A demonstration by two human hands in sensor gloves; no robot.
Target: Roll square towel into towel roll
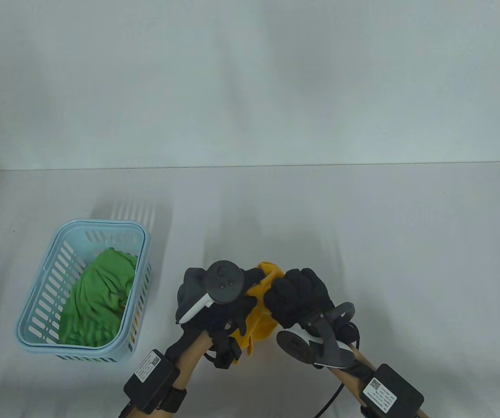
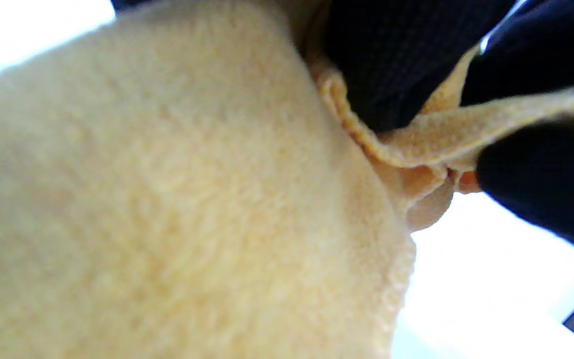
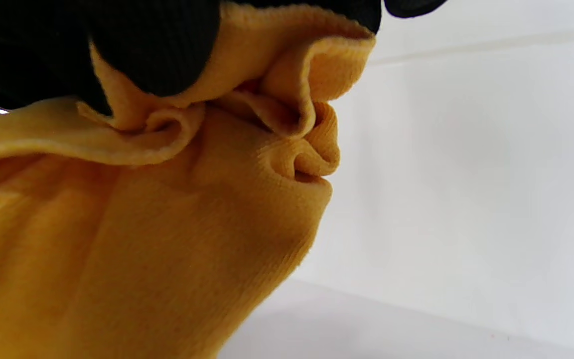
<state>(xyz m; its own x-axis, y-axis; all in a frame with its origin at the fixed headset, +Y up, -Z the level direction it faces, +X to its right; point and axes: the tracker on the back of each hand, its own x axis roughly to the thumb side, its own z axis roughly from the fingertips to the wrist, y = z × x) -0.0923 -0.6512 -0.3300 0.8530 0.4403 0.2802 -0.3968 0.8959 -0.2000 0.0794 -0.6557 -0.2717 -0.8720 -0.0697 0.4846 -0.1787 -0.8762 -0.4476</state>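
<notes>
Towel (image 1: 260,313), yellow and bunched, sits between the two gloved hands near the middle of the desk's (image 1: 363,226) front edge, and most of it is hidden behind them in the table view; whether any part touches the desk cannot be told. The left hand (image 1: 215,300) is largely covered by its tracker (image 1: 223,281), so its fingers are hard to make out from above. In the left wrist view, dark fingertips (image 2: 541,194) pinch a thin hemmed edge of the cloth, while a blurred mass of towel fills the rest of that picture. The right hand (image 1: 297,296) curls over the towel's right side; in the right wrist view its fingers (image 3: 152,50) clamp down on gathered folds at the top, with the cloth hanging below. How far the towel is rolled cannot be judged. Toward the desk's front left corner, well apart from the hands, stands a light blue slotted basket (image 1: 41,300) holding a crumpled green cloth (image 1: 97,300).
</notes>
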